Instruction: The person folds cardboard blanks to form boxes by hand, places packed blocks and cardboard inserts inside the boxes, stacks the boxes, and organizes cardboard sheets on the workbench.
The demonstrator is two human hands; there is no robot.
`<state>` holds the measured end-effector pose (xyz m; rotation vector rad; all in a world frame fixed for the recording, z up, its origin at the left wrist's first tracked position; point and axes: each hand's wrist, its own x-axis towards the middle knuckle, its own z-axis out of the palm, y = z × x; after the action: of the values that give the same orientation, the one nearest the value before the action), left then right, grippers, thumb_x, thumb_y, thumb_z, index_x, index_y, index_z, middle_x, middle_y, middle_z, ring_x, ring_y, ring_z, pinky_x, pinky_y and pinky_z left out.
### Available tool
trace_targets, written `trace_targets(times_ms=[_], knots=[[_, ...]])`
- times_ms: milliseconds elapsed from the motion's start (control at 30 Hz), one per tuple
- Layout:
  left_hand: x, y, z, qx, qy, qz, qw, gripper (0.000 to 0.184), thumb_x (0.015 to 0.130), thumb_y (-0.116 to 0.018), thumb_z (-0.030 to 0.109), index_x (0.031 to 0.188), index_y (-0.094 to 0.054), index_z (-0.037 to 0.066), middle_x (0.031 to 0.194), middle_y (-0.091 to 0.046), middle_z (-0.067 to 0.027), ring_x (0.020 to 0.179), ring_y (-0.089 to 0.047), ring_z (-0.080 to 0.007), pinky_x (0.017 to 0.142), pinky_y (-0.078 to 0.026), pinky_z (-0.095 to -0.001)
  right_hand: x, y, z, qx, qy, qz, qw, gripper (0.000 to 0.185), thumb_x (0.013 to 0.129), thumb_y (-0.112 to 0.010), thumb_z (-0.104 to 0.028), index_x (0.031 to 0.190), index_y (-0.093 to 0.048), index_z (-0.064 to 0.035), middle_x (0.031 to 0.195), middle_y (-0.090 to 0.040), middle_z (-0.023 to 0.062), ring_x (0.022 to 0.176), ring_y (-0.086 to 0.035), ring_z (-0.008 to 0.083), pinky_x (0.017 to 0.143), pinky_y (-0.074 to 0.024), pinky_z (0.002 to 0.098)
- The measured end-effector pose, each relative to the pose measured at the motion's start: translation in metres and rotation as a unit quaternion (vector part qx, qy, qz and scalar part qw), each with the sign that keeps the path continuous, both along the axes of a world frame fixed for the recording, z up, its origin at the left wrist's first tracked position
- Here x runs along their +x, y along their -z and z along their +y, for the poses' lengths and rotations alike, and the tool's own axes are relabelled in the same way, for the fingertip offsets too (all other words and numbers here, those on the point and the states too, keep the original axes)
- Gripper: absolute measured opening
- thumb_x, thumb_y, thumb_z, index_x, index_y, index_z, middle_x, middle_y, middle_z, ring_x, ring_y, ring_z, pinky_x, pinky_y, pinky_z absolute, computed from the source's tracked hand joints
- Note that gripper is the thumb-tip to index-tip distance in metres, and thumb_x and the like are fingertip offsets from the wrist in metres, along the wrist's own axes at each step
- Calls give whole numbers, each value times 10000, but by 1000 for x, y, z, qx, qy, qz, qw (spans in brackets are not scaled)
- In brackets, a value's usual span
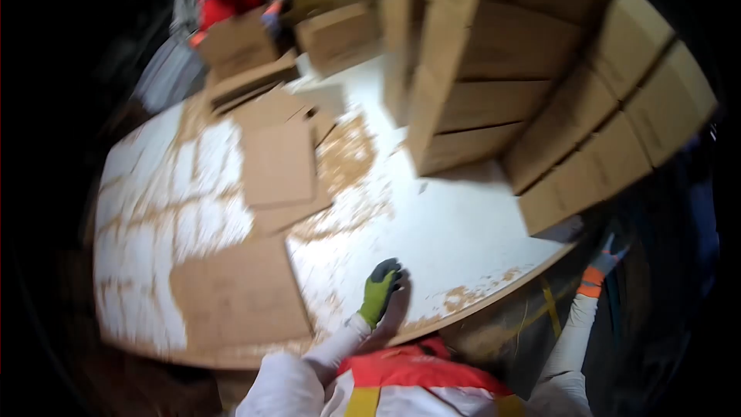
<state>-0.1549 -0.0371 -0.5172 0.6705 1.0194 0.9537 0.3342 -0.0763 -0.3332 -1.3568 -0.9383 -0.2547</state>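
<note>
My left hand (378, 292), in a green glove with dark fingertips, hovers over or rests on the near part of the white tabletop (455, 239). Its fingers are slightly curled and a little apart, with nothing seen in them. Off the table's right edge, my right hand (604, 264) wears an orange and grey glove. Its fingers stretch out and apart, holding nothing, below a stack of cardboard boxes (571, 185). A flat cardboard sheet (239, 293) lies left of my left hand.
Tall stacks of closed boxes (494, 104) stand at the back right. More cardboard pieces (278, 162) lie mid-table among brown worn patches. Across the table, another person (231, 0) in a red garment handles a cardboard box (239, 42). Another box (340, 37) sits beside it.
</note>
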Motion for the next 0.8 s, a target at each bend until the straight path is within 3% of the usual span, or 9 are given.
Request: trace_targets(times_ms=[67, 200, 233, 367, 433, 533, 600, 667, 800], knots=[[-37, -13, -42, 30, -8, 54, 998, 344, 985, -549, 181, 1310, -543, 68, 1222, -635, -67, 1065, -623, -176, 864, -512, -308, 27, 45, 33, -52, -26, 71, 996, 483, 909, -629, -36, 1355, -458, 35, 1216, -618, 149, 987, -620, 204, 886, -528, 302], [-123, -41, -91, 168, -115, 276, 939, 273, 945, -577, 63, 1212, -606, 14, 1152, -664, -73, 1048, -614, -144, 910, -476, -282, -152, 132, 61, -126, -191, 138, 964, 511, 910, -525, 99, 1402, -424, 0, 1326, -510, 112, 1106, -525, 156, 941, -476, 274], [-149, -48, -99, 156, -162, 325, 919, 278, 925, -589, 40, 1200, -613, 12, 1125, -670, -78, 1038, -616, -144, 904, -479, -278, -206, 140, 59, -187, -238, 220, 927, 576, 896, -537, 106, 1433, -407, -58, 1263, -527, 87, 1021, -534, 144, 936, -468, 274], [-263, -50, -135, 112, -341, 397, 845, 276, 910, -596, 12, 1185, -619, 11, 1123, -651, -62, 1019, -597, -141, 895, -487, -269, -351, 232, 51, -335, -411, 315, 787, 853, 786, -775, -17, 1493, -314, -140, 1253, -504, 95, 1091, -470, 209, 956, -445, 330], [-311, -42, -152, 79, -394, 412, 818, 271, 928, -589, 25, 1199, -612, 21, 1130, -637, -43, 1011, -588, -132, 875, -497, -259, -397, 240, 72, -430, -439, 270, 741, 1002, 727, -857, -127, 1513, -234, -131, 1413, -445, 191, 1293, -439, 307, 1035, -424, 403], [-344, -55, -150, -7, -460, 300, 836, 255, 962, -579, 76, 1214, -607, 45, 1117, -627, -28, 1003, -593, -125, 787, -535, -262, -450, 236, 145, -456, -450, 191, 743, 1089, 704, -885, -249, 1517, -184, -68, 1436, -411, 245, 1318, -423, 345, 1062, -402, 415], [-357, -61, -126, -9, -436, 321, 841, 251, 966, -581, 89, 1213, -609, 52, 1115, -627, -31, 991, -603, -127, 762, -543, -265, -476, 257, 210, -411, -448, 289, 739, 1149, 672, -898, -335, 1512, -177, -25, 1445, -393, 262, 1327, -415, 349, 1066, -397, 410], [-390, -9, -98, 79, -401, 309, 859, 265, 963, -589, 97, 1212, -603, 8, 1123, -641, -58, 945, -641, -149, 796, -538, -271, -495, 272, 266, -438, -406, 226, 770, 1213, 630, -900, -430, 1501, -184, 18, 1457, -380, 261, 1336, -408, 347, 1073, -386, 405], [-406, -25, 16, 169, -266, 387, 867, 279, 943, -608, 105, 1201, -611, -2, 1116, -662, -90, 1010, -632, -151, 864, -525, -289, -540, 262, 323, -571, -215, 186, 770, 1220, 578, -878, -519, 1478, -250, 15, 1440, -412, 252, 1319, -428, 369, 1067, -384, 430]])
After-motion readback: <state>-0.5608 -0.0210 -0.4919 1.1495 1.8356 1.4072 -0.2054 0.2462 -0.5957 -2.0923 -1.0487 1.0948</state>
